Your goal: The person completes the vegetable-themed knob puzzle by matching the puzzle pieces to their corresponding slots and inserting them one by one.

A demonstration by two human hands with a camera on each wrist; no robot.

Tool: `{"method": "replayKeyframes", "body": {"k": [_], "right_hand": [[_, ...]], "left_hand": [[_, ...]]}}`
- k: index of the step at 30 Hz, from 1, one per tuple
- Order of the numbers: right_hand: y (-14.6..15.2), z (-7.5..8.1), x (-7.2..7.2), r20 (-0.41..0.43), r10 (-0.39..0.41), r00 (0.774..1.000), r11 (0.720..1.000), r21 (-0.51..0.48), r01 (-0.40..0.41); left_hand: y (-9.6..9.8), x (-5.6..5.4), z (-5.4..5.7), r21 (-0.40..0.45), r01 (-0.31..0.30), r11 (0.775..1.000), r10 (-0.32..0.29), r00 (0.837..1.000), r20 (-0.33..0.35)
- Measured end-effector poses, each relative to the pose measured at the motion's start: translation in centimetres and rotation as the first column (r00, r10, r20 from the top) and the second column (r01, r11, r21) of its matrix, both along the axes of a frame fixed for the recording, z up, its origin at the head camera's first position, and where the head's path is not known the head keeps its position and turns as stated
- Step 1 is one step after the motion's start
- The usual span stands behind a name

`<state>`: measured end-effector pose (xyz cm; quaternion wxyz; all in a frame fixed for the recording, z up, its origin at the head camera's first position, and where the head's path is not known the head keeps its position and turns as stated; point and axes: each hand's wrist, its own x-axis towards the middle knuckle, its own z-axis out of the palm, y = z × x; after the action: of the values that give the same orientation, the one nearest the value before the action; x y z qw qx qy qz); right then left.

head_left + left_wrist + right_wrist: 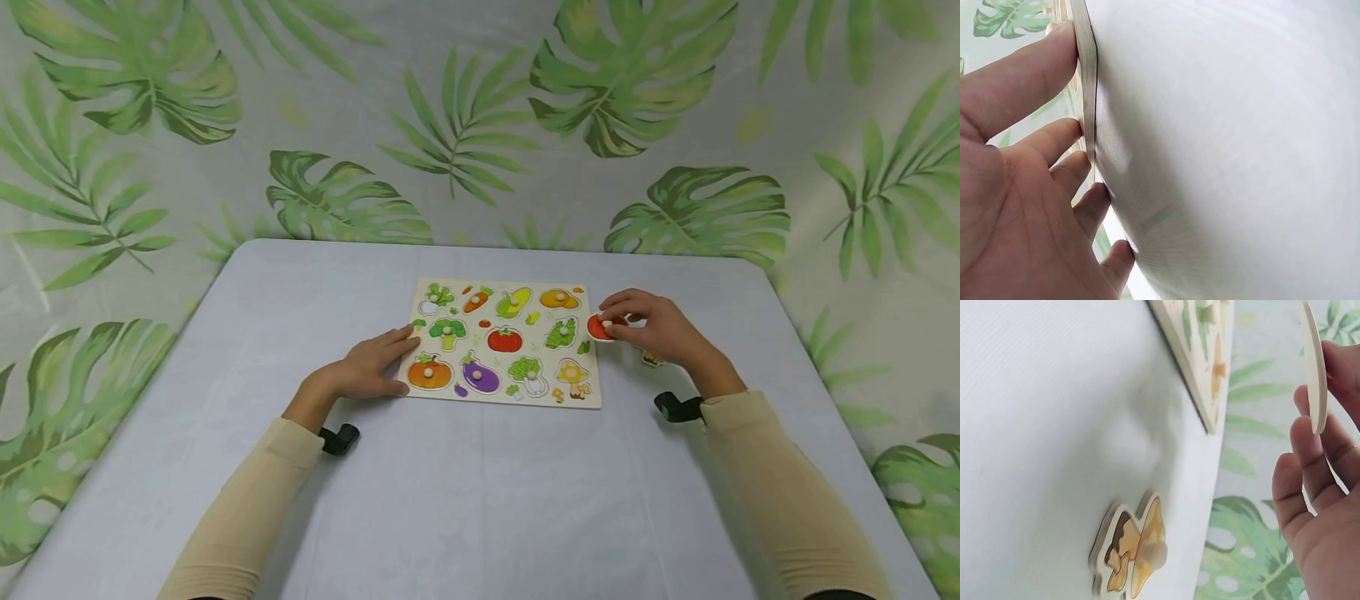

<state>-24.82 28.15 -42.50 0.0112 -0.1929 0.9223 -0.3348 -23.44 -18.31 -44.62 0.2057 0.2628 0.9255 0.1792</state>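
Observation:
A wooden vegetable puzzle board [468,357] lies on the table. My left hand [367,365] rests at its left edge, fingers spread, with the thumb and fingertips against the board's side [1088,75] in the left wrist view. Just off the board's right edge, my right hand [656,327] holds a red tomato puzzle piece [597,327], pinched by its knob. From the right wrist, that tomato piece [1314,369] shows edge-on, raised above the table. Beneath the right hand lies a mushroom puzzle piece [1132,547], mostly hidden from the head view.
Knobbed pieces such as the eggplant [480,375] and pumpkin [429,372] sit in the board. The tomato place [505,339] and mushroom place [573,373] show printed pictures without knobs. A white cloth covers the table [480,500]; a leaf-patterned curtain [480,125] hangs behind.

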Motion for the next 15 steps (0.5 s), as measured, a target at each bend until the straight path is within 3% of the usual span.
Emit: {"method": "replayKeyframes", "body": {"k": [8, 15], "right_hand": [[-0.9, 0.8, -0.1, 0.037, -0.01, 0.999, 1.0, -0.012, 0.011], [-2.4, 0.9, -1.2, 0.066, 0.02, 0.998, 0.999, -0.027, -0.018]], "left_hand": [[0.0, 0.0, 0.1, -0.008, -0.009, 1.0, 0.009, 1.0, -0.001], [0.1, 0.0, 0.1, -0.011, -0.014, 1.0, 0.014, 1.0, 0.008]]}}
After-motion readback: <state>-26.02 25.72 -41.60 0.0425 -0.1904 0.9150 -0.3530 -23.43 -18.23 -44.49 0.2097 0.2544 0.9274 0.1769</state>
